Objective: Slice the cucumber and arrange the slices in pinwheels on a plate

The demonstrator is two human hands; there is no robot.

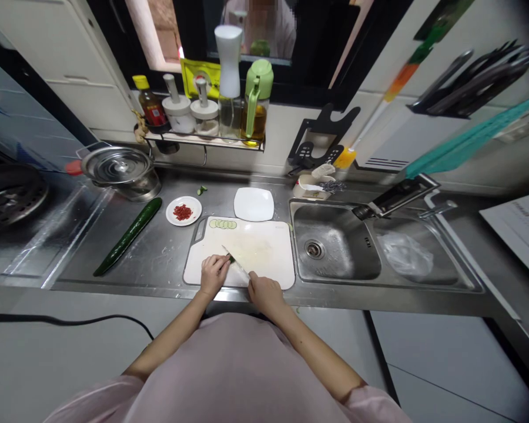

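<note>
A white cutting board (pixel 273 270) lies on the steel counter in front of me. My right hand (pixel 264 292) is closed round the handle of a kitchen knife (pixel 240 268), whose blade points up and left across the board. With bent fingers, my left hand (pixel 214 274) presses a small dark green cucumber piece (pixel 231 258) against the board, right beside the blade. Most of that piece is hidden by the fingers and knife. A row of thin cucumber slices (pixel 223 224) overlaps near the board's top left corner.
A whole cucumber (pixel 130 235) and a plate (pixel 171 216) of chopped red bits lie left of the board. Behind it sit a white square plate (pixel 254 204) and a cucumber scrap (pixel 201 190). A pot (pixel 121 170) stands back left; a sink (pixel 339 258) is right.
</note>
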